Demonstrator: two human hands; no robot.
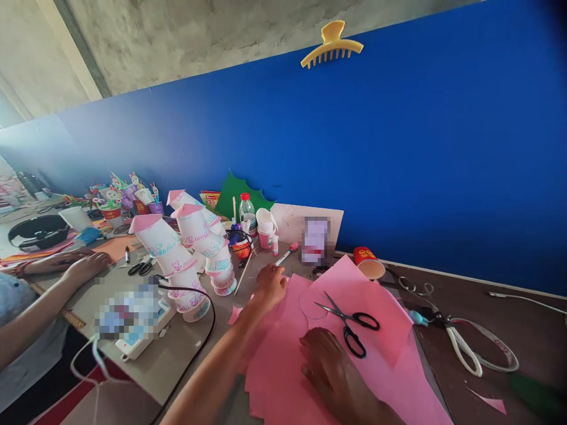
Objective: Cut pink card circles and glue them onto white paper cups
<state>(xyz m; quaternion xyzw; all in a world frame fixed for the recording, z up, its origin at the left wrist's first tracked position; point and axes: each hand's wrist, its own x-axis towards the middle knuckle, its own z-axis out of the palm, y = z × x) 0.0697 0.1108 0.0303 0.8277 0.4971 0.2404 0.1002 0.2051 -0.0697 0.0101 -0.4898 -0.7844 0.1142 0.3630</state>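
My left hand (pixel 270 286) reaches forward to the far edge of the pink paper sheets (pixel 376 330), fingers curled down on the table near a red-capped marker (pixel 287 254); whether it holds anything is hidden. My right hand (pixel 330 366) lies on the pink paper, fingers bent down, just left of the black-handled scissors (pixel 349 321), which lie open on the sheet. A circle is drawn on the paper near the scissors' blades.
Stacks of decorated paper cups (pixel 195 260) stand to the left, with a black cable (pixel 208 330) curling round them. A red cup (pixel 368 262) lies on its side. Another person's arms (pixel 66 271) rest at far left. A white strap (pixel 478 348) lies right. A blue wall (pixel 398 165) is behind.
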